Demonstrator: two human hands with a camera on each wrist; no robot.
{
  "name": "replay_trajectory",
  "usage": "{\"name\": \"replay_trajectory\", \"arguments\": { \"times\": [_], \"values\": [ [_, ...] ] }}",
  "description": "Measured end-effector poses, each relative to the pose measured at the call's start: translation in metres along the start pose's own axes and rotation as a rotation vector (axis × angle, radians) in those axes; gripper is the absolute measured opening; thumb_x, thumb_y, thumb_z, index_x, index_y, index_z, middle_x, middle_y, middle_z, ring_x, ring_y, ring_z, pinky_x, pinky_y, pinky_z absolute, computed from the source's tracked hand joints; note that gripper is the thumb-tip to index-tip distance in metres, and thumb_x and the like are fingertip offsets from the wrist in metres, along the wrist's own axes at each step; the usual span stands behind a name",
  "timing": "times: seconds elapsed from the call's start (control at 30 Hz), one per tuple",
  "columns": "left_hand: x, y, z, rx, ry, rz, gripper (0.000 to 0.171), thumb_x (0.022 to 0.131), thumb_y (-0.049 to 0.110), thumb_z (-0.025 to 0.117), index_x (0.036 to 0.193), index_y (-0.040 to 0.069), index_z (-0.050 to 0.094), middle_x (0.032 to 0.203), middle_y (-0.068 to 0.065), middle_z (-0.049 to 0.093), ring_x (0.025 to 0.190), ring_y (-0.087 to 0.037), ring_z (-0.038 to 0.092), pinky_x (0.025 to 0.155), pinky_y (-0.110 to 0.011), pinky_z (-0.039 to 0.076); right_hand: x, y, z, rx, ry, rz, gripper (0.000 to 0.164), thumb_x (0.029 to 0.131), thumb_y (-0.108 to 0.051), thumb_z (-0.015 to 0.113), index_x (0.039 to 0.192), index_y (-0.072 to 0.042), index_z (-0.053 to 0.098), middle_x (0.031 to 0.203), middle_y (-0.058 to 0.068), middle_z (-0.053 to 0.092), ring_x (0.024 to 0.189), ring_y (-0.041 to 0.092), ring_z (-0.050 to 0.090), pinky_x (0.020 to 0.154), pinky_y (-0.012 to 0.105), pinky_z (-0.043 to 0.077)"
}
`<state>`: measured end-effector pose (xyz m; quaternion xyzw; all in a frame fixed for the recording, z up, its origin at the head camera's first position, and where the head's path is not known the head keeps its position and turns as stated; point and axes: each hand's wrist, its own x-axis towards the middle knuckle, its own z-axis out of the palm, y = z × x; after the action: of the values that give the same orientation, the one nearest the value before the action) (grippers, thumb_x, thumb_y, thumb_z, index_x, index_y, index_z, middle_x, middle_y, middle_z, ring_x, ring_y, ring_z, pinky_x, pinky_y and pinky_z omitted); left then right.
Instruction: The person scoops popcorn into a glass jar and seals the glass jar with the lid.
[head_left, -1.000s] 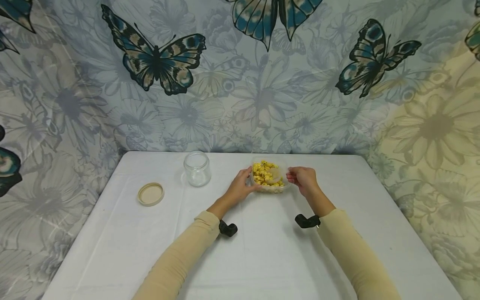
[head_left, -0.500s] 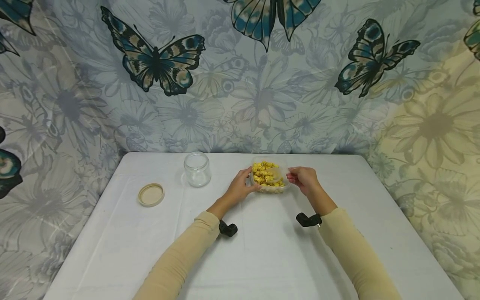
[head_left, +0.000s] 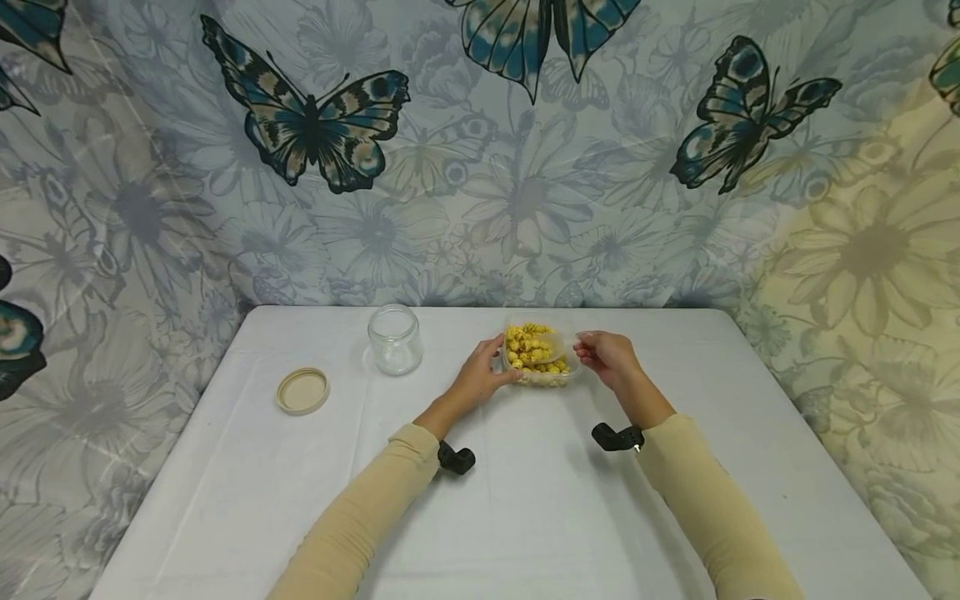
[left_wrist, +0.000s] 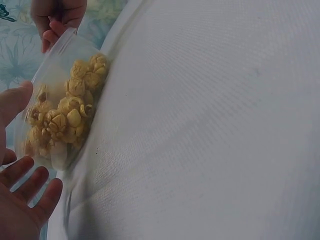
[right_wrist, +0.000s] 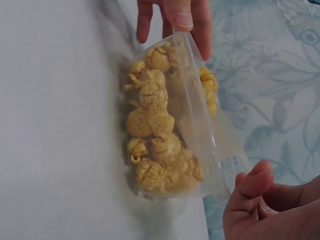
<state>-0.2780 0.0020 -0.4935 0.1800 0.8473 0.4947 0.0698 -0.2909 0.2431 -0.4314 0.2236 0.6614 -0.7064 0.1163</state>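
Note:
A clear plastic tub (head_left: 546, 379) of yellow popcorn (head_left: 528, 343) stands towards the back of the table. My left hand (head_left: 480, 371) holds its left side, with the thumb at the front corner. In the right wrist view, the left thumb (right_wrist: 182, 19) lies on the tub's rim. My right hand (head_left: 606, 357), at the tub's right side, pinches the handle of a translucent scoop (right_wrist: 234, 166). The scoop's rounded bowl lies over the popcorn inside the tub. Several straightened left fingers (left_wrist: 37, 187) show beside the tub in the left wrist view.
An uncovered glass jar (head_left: 394, 340) stands left of the tub. A round, beige-rimmed lid (head_left: 302, 391) lies in front of the jar, further left. White cloth covers the table (head_left: 480, 533). A butterfly-print backdrop (head_left: 442, 217) rises right behind the table's back edge.
The right hand and wrist have shifted very slightly, and some popcorn around the scoop has moved. The left hand keeps its hold on the tub; jar and lid stay in place.

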Motion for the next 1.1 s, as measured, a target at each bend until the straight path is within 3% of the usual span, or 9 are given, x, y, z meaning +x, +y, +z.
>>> {"name": "replay_trajectory", "arguments": {
  "times": [0.2,0.37,0.47,0.8,1.1],
  "values": [
    [0.000,0.000,-0.001,0.000,-0.015,0.001,0.080,0.091,0.034,0.069,0.154,0.009,0.026,0.150,-0.016,0.038,0.133,-0.033,0.047,0.107,-0.047,0.044,-0.003,-0.001,0.001,0.078,0.040,0.034,0.040,0.102,-0.012,0.047,0.139,0.004,0.045,0.063,-0.004,0.061,0.056,0.004,0.053,0.052,0.015,0.046],
    [0.000,0.000,-0.001,0.012,-0.024,0.006,0.081,0.091,0.034,0.069,0.155,0.009,0.026,0.150,-0.016,0.038,0.133,-0.033,0.047,0.108,-0.046,0.043,-0.004,0.000,-0.001,0.184,0.086,0.077,0.015,0.101,-0.012,0.049,0.113,-0.004,0.053,0.062,-0.002,0.061,0.056,0.007,0.049,0.050,0.017,0.043],
    [0.000,0.000,-0.002,0.017,-0.026,0.002,0.081,0.091,0.035,0.069,0.155,0.010,0.026,0.150,-0.016,0.038,0.132,-0.033,0.047,0.107,-0.046,0.044,-0.003,0.001,-0.002,0.233,0.093,0.095,0.007,0.101,-0.013,0.049,0.104,-0.008,0.053,0.064,-0.001,0.061,0.059,0.007,0.049,0.051,0.018,0.043],
    [-0.001,0.000,-0.003,0.013,-0.018,-0.008,0.081,0.091,0.036,0.068,0.155,0.011,0.026,0.152,-0.016,0.035,0.135,-0.033,0.044,0.108,-0.047,0.043,-0.003,0.007,-0.007,0.359,0.084,0.092,0.025,0.102,-0.014,0.047,0.126,-0.008,0.047,0.064,-0.001,0.061,0.059,0.008,0.049,0.053,0.019,0.042],
    [-0.001,-0.001,0.000,-0.008,-0.002,-0.002,0.080,0.091,0.034,0.069,0.154,0.011,0.027,0.154,-0.015,0.032,0.137,-0.032,0.042,0.108,-0.047,0.044,-0.002,0.010,-0.016,0.464,0.053,0.109,0.015,0.103,-0.015,0.043,0.117,-0.009,0.049,0.065,0.001,0.060,0.061,0.009,0.048,0.054,0.020,0.042]
  ]
}}
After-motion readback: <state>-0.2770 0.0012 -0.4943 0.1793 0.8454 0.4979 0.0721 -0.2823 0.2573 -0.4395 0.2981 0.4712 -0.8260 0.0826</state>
